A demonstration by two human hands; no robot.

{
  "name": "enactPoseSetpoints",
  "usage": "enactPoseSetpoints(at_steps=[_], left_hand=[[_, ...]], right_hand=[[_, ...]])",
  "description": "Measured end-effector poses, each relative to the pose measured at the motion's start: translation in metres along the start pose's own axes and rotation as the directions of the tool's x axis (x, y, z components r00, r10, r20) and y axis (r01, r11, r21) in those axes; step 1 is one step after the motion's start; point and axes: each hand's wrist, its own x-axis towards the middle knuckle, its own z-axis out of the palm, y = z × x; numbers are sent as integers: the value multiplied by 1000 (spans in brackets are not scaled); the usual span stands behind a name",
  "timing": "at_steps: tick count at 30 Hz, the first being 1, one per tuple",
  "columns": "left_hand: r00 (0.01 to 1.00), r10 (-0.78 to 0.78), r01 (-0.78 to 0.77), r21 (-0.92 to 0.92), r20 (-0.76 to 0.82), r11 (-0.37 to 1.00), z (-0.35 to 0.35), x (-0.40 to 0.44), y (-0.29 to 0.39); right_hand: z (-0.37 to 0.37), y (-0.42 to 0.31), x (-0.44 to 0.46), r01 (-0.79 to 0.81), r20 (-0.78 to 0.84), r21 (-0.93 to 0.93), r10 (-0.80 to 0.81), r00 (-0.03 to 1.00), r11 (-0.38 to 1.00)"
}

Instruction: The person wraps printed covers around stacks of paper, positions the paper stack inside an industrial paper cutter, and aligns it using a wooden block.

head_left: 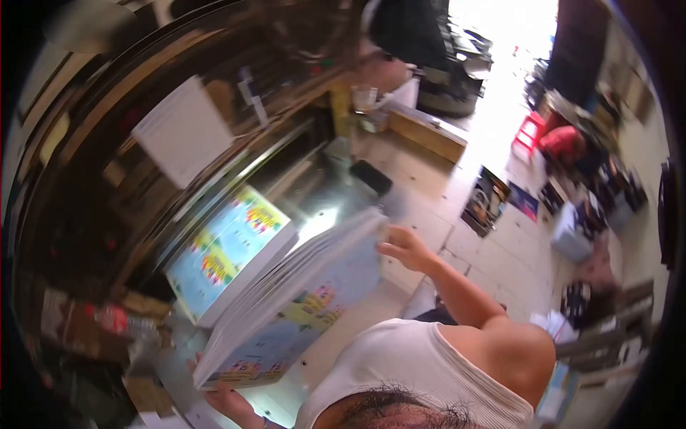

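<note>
A thick stack of printed paper sheets (pixel 307 314), light blue with colourful pictures, is tilted on edge between my hands, its layers slightly fanned along the top. My right hand (pixel 405 248) grips its far right end. At the lower left end, my left hand (pixel 227 402) is closed round the corner, some of its fingers hidden behind the paper. Just beyond lies a second stack of matching sheets (pixel 227 250), flat with its printed side up, on the shiny metal surface (pixel 318 189) of the machine.
A black phone-like object (pixel 371 176) lies on the metal surface. Behind the stacks, a white sheet (pixel 184 132) hangs on the dark machine frame. To the right, a red stool (pixel 529 133), printed sheets (pixel 486 201) and a pale container (pixel 572 233) are on the tiled floor.
</note>
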Motion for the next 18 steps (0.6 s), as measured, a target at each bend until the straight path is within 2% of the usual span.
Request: enactPoseSetpoints(at_steps=[1,2,4,5,7,8,10,11,12,13,14,15,16,17,18], left_hand=[[999,-47,47,26,-8,999,-14,18,-17],[995,-84,87,59,-44,994,-16,23,-26],[977,-162,179,125,-137,976,-10,33,-37],[961,-195,227,160,-196,961,-2,38,-37],[946,-259,311,313,-197,897,21,42,-21],[935,-288,349,389,-206,853,31,38,-15],[970,-194,243,516,-148,821,57,28,-12],[975,-173,222,544,-140,809,78,25,-4],[979,-155,204,574,-134,793,88,19,6],[933,-307,356,602,-188,715,81,24,16],[963,-239,271,460,-129,845,66,18,7],[986,-150,166,293,-75,942,39,11,-12],[998,-51,54,100,-34,994,25,10,-26],[989,-25,24,-10,-145,1000,28,5,-27],[996,-26,26,-2,-89,1000,26,8,-24]], right_hand=[[13,10,18,138,-29,184,-135,990,973],[25,21,28,289,-73,353,-282,957,890],[41,28,45,240,-42,425,-246,968,873],[47,28,45,206,-72,375,-193,979,904],[60,18,44,142,-142,275,-106,984,951],[66,11,38,173,-151,181,-147,978,968],[75,-3,24,221,-144,-24,-222,964,975],[84,1,29,226,-176,-60,-233,956,972],[82,-2,27,149,-160,15,-145,976,989],[76,-9,28,74,-142,91,-61,988,993],[71,-13,30,9,-123,165,12,992,986],[63,-5,28,51,-111,191,-30,993,980],[54,3,23,87,-105,259,-62,993,962],[47,11,15,120,-99,324,-93,991,938],[43,19,9,140,-87,391,-115,990,910]])
